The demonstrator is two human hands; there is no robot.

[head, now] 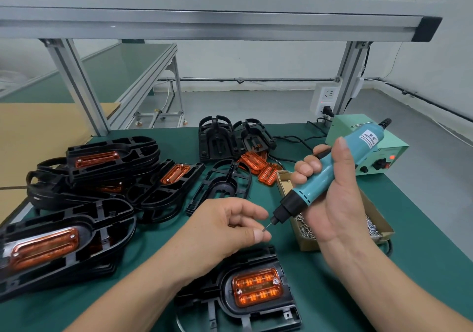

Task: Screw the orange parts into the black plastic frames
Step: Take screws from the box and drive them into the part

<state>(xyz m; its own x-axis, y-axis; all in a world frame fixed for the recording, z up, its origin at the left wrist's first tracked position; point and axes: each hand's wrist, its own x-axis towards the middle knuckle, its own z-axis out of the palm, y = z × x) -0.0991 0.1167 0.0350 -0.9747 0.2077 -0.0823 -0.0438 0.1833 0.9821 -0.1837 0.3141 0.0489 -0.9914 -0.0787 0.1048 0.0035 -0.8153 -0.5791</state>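
Note:
A black plastic frame [258, 313] lies at the near edge with an orange part [257, 287] seated in it; a screw shows at the part's upper right corner. My right hand [332, 191] grips a teal electric screwdriver [330, 175], tilted with its bit pointing down-left. My left hand [238, 226] hovers above the frame and pinches a small screw [265, 228] at the bit's tip.
Frames with orange parts fitted are piled at the left [97, 168] and near left [58, 244]. Empty frames [220, 137] and loose orange parts [258, 165] lie at the back. A cardboard box of screws [304, 232] sits under my right hand. A green power unit [378, 147] stands at the right.

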